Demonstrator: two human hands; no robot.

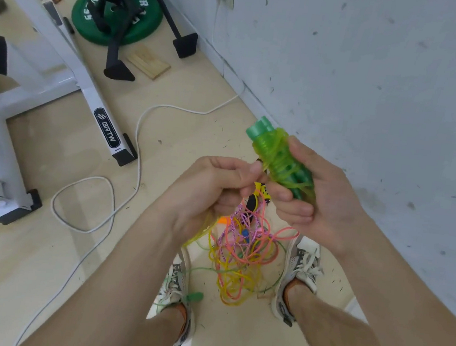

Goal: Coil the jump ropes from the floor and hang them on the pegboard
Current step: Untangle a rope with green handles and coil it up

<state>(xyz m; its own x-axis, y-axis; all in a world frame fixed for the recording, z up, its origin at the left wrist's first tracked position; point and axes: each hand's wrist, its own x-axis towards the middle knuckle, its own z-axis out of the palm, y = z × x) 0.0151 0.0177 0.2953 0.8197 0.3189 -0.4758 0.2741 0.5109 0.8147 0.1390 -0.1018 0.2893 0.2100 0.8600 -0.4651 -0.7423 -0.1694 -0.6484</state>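
- Right hand: fingers curled round the pair of green handles. The thumb lies along the wall side and the fingertips wrap the lower end.
- The handles are held side by side, tilted, with their caps pointing up and away from the person. The caps stick out past the thumb.
- Green cord: translucent yellow-green, wound in many turns round the middle of the handles. The turns sit between the thumb and fingers, partly under the grip.
- Left hand: fingers clenched, thumb and forefinger pinching a strand of the cord right where it leaves the wrap. The pinch almost touches the handles.
- A small yellow-and-black piece sits between the two hands. Cannot tell what it is.
- Tangle of ropes: pink, yellow, green and braided pink-purple loops hanging below both hands, with strands running up toward the left fingers. It hangs over the floor between the two shoes. Cannot tell whether the bottom loops touch the floor.
- A loose green handle lies on the floor beside the left shoe.
- Around: wall to the right, white cable looping over the floor, white equipment frame, green weight plate and wood block further back.
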